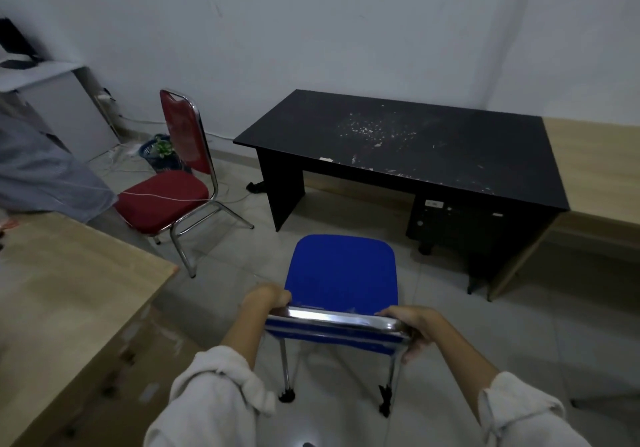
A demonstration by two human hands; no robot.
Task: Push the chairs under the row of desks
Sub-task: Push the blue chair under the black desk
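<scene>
A blue padded chair (341, 268) with chrome legs stands on the tiled floor right in front of me, facing a black desk (408, 142) against the wall. My left hand (265, 297) grips the left end of the chair's chrome backrest rail, and my right hand (417, 323) grips the right end. A red chair (166, 199) with a chrome frame stands to the left, turned sideways, apart from the desks. A light wooden desk (595, 159) adjoins the black one on the right.
Another light wooden desk (69, 284) fills the lower left. A computer tower (457, 225) sits under the black desk's right side. A white cabinet (65, 107), a small potted plant (161, 150) and loose cables lie at the back left. A person's grey sleeve (45, 173) enters from the left.
</scene>
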